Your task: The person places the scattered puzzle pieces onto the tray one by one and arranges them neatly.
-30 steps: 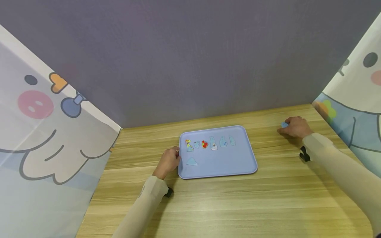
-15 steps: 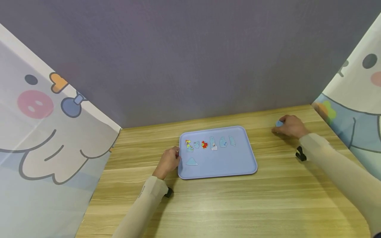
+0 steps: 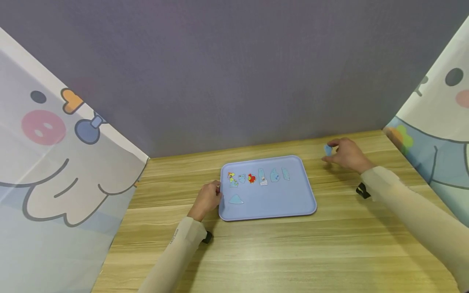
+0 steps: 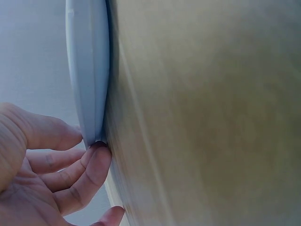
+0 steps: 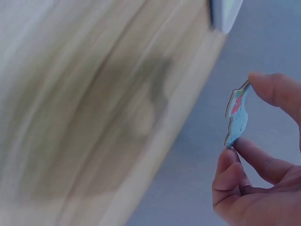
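My left hand point(image 3: 207, 199) pinches the left rim of a pale lavender-blue tray point(image 3: 278, 199), thumb on top and fingertips against the underside. Right of the tray, my right hand point(image 3: 349, 154) holds a flat light-blue puzzle piece point(image 3: 328, 150) between thumb and fingers, above the wooden table. In the right wrist view this puzzle piece point(image 5: 239, 121) has an irregular outline and a red patch. A row of several flat pieces lies along the tray's upper part, among them a red piece point(image 3: 251, 178) and a tall blue-and-white piece point(image 3: 262, 176). A triangular light-blue piece point(image 3: 236, 199) lies below the row.
The wood-grain table point(image 3: 293, 256) runs back to a plain grey-purple wall point(image 3: 234, 81). Cartoon-printed panels stand at the left point(image 3: 55, 175) and right point(image 3: 439, 134).
My right hand has moved left toward the tray with the puzzle piece, which now shows more upright. My left hand and the tray have stayed in place.
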Tool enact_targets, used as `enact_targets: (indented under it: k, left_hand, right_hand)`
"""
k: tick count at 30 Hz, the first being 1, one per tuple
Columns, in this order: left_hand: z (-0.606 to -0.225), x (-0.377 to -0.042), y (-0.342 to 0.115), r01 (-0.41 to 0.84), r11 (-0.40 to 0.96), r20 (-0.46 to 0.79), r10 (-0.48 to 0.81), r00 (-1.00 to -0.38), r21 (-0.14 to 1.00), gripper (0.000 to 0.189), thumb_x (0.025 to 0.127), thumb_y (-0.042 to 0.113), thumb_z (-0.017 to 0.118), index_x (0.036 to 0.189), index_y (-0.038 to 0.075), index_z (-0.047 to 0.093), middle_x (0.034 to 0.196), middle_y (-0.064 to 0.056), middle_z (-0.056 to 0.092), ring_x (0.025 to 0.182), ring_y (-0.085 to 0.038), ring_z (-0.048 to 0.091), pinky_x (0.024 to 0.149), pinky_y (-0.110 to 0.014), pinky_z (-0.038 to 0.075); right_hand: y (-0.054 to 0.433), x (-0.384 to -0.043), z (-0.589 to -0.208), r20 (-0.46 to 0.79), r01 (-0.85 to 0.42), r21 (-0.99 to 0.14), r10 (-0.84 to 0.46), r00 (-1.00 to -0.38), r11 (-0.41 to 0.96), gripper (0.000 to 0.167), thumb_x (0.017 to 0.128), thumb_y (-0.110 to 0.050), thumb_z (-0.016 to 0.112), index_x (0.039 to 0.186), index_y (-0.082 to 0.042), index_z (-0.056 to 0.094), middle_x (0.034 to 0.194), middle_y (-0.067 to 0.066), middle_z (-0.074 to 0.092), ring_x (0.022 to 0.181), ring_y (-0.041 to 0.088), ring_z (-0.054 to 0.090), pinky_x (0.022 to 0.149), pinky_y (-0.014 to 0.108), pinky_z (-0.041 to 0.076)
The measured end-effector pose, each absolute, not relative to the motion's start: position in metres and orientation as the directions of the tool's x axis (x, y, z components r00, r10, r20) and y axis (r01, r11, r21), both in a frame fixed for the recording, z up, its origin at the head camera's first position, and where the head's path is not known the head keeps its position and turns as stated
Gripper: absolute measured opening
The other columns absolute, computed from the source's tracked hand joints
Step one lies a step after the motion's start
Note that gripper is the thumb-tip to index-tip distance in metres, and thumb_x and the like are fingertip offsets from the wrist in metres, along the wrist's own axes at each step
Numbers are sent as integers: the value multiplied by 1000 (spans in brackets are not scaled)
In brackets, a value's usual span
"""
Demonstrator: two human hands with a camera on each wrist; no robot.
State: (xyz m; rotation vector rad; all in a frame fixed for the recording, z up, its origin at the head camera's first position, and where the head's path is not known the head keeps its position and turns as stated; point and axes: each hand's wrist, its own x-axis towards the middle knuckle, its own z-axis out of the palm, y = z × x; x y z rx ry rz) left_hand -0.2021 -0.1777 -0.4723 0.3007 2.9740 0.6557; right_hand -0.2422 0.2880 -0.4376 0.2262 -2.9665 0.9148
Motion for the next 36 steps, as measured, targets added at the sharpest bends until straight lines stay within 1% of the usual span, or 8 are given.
enact_targets:
  k: [7,14,19,24,31,36]
  left_hand:
    - [-473,-202,-179,172,890,-40,208,-977,422,38,86,3,66,120,-7,57,91,-11,64,76,-19,58,63,-30,50]
    - [-474,-202,-179,182,887,-26,213,-977,425,37,85,3,66,120,-7,57,91,-11,64,75,-18,58,62,-30,49]
    - [-474,-202,-179,181,884,-28,213,-977,431,38,85,3,65,121,-8,56,91,-11,64,74,-18,58,60,-29,49]
    - [-474,-202,-180,183,884,-22,213,-977,430,38,85,3,65,121,-7,57,90,-11,64,75,-18,58,62,-30,49]
    - [-474,-201,-180,187,885,-18,216,-976,426,38,85,4,65,121,-6,57,91,-11,65,76,-19,59,64,-31,50]
    - [-475,-202,-181,190,881,-18,219,-975,432,38,85,3,65,121,-7,57,91,-11,64,74,-18,58,61,-30,49]
  right_hand:
    - [270,-237,-430,94,-188,-556,-164,-982,810,61,78,-20,77,124,11,52,116,32,50,98,42,52,80,52,44]
    - [256,-232,-424,150,-243,-549,-191,-970,800,59,74,-17,79,120,11,56,113,31,52,94,41,55,78,51,44]
    - [251,-229,-422,140,-240,-546,-195,-971,802,59,74,-18,80,120,9,56,114,29,52,95,41,54,77,51,45]
    - [244,-225,-419,126,-234,-561,-198,-972,794,59,73,-19,81,120,8,57,112,27,52,96,41,53,75,50,45]
    - [232,-216,-419,155,-298,-558,-256,-954,774,56,72,-16,81,118,8,58,108,25,52,91,36,52,72,45,44]
    - [221,-211,-419,142,-310,-555,-280,-949,771,57,73,-18,81,120,5,58,112,23,51,94,36,53,74,44,45]
